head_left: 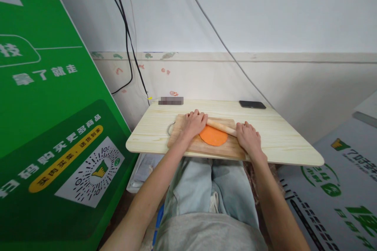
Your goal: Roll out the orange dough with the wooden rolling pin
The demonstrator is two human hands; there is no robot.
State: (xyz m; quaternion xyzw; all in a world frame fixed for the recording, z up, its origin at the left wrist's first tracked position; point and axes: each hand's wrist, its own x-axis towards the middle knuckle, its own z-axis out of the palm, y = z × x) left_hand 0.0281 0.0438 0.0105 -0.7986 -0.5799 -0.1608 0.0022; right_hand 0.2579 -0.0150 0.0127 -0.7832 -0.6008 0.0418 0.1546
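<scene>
A flat orange disc of dough [213, 136] lies on a wooden cutting board [206, 148] on a small light wooden table [282, 141]. A wooden rolling pin [221, 126] rests across the far edge of the dough, slanting from upper left to lower right. My left hand [193, 123] presses on the pin's left end with fingers curled over it. My right hand [249, 138] covers the pin's right end in the same way.
A dark phone [252, 104] lies at the table's far right. A metal handle [171, 127] sticks out of the board's left end. A green printed panel [50, 125] stands at the left, a grey printed one [344, 180] at the right. Cables [127, 35] hang on the wall.
</scene>
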